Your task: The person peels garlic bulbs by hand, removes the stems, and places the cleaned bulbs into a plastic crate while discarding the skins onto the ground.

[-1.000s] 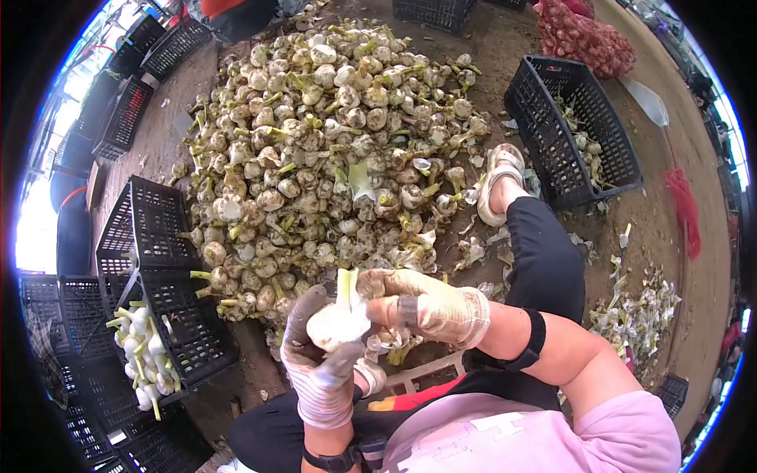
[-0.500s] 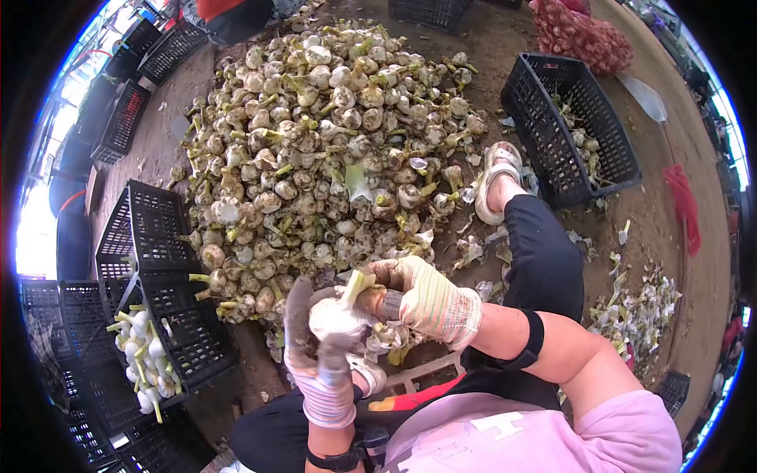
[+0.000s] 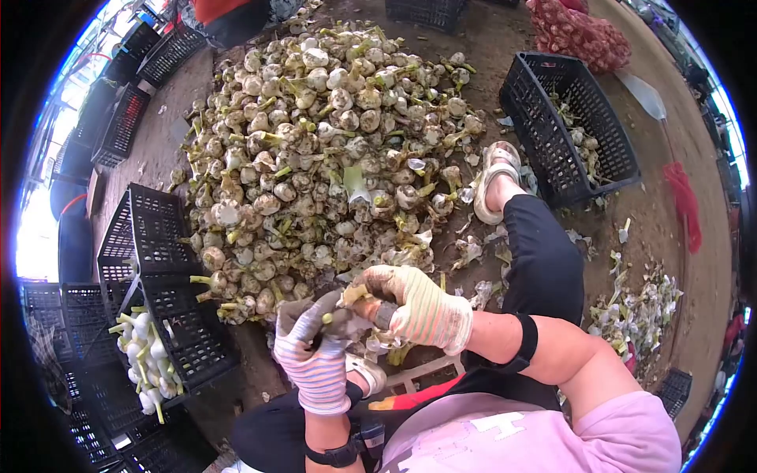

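My left hand, in a striped glove with grey fingers, is closed around a garlic bulb. Only its green cut stem shows clearly; the fingers hide most of the bulb. Against it works my right hand, in a soiled striped glove, its fingers pinching a strip of yellowish garlic skin. A dark grey band wraps the right thumb. Just beyond both hands lies a large heap of unpeeled garlic, dirty, with short stems.
At left, a black crate stands by peeled white garlic. Another black crate with scraps is at upper right, near a red net sack. Peelings litter the floor at right. My shoe rests beside the heap.
The left hand has turned the white bulb, so its stem now points up between the fingers. The right fingers have pulled a strip of skin away from it.
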`<state>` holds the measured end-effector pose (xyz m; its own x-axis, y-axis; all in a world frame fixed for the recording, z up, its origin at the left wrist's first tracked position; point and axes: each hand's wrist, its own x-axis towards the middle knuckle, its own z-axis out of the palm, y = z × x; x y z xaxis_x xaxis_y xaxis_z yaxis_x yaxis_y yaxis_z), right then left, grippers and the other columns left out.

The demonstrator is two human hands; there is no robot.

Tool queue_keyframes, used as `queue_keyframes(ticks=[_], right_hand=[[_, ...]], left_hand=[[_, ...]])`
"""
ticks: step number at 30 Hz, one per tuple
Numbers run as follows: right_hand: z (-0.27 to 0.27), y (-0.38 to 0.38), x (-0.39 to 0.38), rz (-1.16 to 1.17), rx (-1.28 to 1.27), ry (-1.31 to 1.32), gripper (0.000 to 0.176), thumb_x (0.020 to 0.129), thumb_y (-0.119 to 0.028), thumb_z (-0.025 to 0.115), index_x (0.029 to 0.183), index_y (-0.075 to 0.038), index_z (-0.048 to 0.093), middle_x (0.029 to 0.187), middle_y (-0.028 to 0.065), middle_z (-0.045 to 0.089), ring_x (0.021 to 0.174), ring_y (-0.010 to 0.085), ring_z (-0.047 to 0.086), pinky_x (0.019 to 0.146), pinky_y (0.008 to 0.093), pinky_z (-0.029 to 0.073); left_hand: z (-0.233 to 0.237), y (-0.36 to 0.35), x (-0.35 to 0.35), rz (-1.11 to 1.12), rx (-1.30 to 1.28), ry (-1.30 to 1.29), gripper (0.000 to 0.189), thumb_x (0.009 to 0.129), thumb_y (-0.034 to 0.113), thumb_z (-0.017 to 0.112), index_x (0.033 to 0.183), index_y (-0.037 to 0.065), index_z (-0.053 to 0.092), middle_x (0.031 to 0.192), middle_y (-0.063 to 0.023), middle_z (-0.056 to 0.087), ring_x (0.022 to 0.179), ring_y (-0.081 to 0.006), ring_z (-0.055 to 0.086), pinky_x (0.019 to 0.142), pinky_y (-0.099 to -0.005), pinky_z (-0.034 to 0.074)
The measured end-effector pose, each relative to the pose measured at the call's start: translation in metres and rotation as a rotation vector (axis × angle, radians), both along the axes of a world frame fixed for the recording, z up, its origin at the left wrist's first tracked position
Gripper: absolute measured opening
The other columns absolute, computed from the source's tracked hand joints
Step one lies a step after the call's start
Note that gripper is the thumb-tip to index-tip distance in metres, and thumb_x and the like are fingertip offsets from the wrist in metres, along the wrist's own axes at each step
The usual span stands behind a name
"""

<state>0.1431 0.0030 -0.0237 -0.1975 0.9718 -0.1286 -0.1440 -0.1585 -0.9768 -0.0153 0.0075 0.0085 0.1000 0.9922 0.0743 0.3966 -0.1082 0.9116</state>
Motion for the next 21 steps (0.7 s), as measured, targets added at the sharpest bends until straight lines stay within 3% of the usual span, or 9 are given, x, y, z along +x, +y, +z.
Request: queue_keyframes(ticks=[2, 5, 6, 8, 10, 12, 15, 18, 21], right_hand=[[0.000, 0.002, 0.002, -0.067, -0.146, 0.453, 0.012, 0.086, -0.010, 0.055, 0.095, -0.006, 0.061, 0.081, -0.0010, 0.059, 0.070, 0.0095, 0.051, 0.064, 0.0247, 0.045], [-0.003, 0.016, 0.021, -0.278, -0.320, 0.393, 0.022, 0.086, -0.010, 0.055, 0.108, -0.007, 0.058, 0.083, -0.0033, 0.057, 0.067, 0.0028, 0.048, 0.058, 0.0180, 0.042], [-0.004, 0.019, 0.024, -0.363, -0.382, 0.461, 0.025, 0.086, -0.008, 0.053, 0.110, -0.007, 0.057, 0.084, -0.0033, 0.057, 0.067, 0.0027, 0.048, 0.059, 0.0178, 0.042], [-0.002, 0.020, 0.023, -0.184, -0.141, 0.470, 0.038, 0.081, 0.005, 0.044, 0.116, -0.008, 0.054, 0.093, -0.0014, 0.059, 0.075, 0.0069, 0.053, 0.066, 0.0201, 0.044], [0.000, 0.013, 0.025, 0.041, -0.010, 0.190, 0.041, 0.079, 0.006, 0.044, 0.115, -0.008, 0.055, 0.099, 0.0011, 0.059, 0.084, 0.0101, 0.055, 0.072, 0.0246, 0.047], [-0.003, 0.016, 0.032, 0.218, 0.352, -0.239, 0.024, 0.078, 0.001, 0.047, 0.096, -0.003, 0.061, 0.093, 0.0103, 0.059, 0.088, 0.0218, 0.058, 0.078, 0.0318, 0.047], [0.012, 0.014, 0.026, 0.242, 0.318, -0.325, 0.016, 0.077, -0.013, 0.057, 0.089, -0.004, 0.062, 0.082, 0.0108, 0.058, 0.081, 0.0266, 0.059, 0.075, 0.0328, 0.048], [0.020, 0.015, 0.023, 0.322, 0.386, -0.290, 0.025, 0.070, -0.025, 0.066, 0.087, -0.006, 0.063, 0.078, 0.0102, 0.061, 0.076, 0.0268, 0.061, 0.068, 0.0328, 0.049], [0.021, 0.011, 0.017, 0.487, -0.029, -0.327, 0.028, 0.062, -0.023, 0.071, 0.082, -0.004, 0.064, 0.069, 0.0086, 0.064, 0.064, 0.0162, 0.061, 0.057, 0.0310, 0.047]], left_hand=[[-0.011, 0.004, -0.002, 0.079, 0.077, -0.244, 0.021, 0.080, 0.020, 0.070, 0.087, 0.001, 0.067, 0.085, -0.0028, 0.058, 0.072, -0.0110, 0.053, 0.063, -0.0238, 0.043], [-0.004, 0.003, -0.010, 0.198, -0.041, -0.736, 0.035, 0.083, 0.036, 0.066, 0.083, 0.002, 0.060, 0.086, -0.0011, 0.052, 0.072, -0.0103, 0.051, 0.066, -0.0253, 0.046], [0.000, 0.006, -0.023, 0.009, -0.067, -0.784, 0.032, 0.085, 0.037, 0.063, 0.089, 0.005, 0.057, 0.088, -0.0017, 0.053, 0.079, -0.0127, 0.054, 0.069, -0.0270, 0.049], [0.000, 0.009, -0.033, 0.008, 0.013, -0.620, 0.036, 0.083, 0.038, 0.064, 0.092, 0.004, 0.059, 0.091, -0.0031, 0.053, 0.080, -0.0133, 0.053, 0.070, -0.0273, 0.048], [0.009, 0.006, -0.033, 0.024, -0.026, -0.444, 0.039, 0.082, 0.038, 0.065, 0.095, 0.001, 0.061, 0.093, -0.0046, 0.054, 0.081, -0.0136, 0.053, 0.070, -0.0269, 0.047], [0.012, 0.005, -0.032, -0.015, 0.003, -0.352, 0.041, 0.081, 0.037, 0.067, 0.098, -0.001, 0.063, 0.093, -0.0054, 0.055, 0.082, -0.0137, 0.053, 0.070, -0.0263, 0.045], [0.013, 0.004, -0.029, -0.130, 0.049, -0.136, 0.036, 0.082, 0.030, 0.066, 0.101, 0.000, 0.065, 0.087, -0.0048, 0.057, 0.078, -0.0142, 0.053, 0.070, -0.0265, 0.044], [0.013, 0.008, -0.025, -0.221, 0.148, 0.045, 0.027, 0.081, 0.024, 0.065, 0.101, 0.005, 0.067, 0.082, -0.0068, 0.060, 0.076, -0.0197, 0.055, 0.068, -0.0310, 0.043], [0.011, 0.012, -0.018, -0.304, 0.211, 0.109, 0.027, 0.079, 0.025, 0.064, 0.099, 0.007, 0.068, 0.079, -0.0066, 0.060, 0.074, -0.0232, 0.054, 0.067, -0.0337, 0.043]])
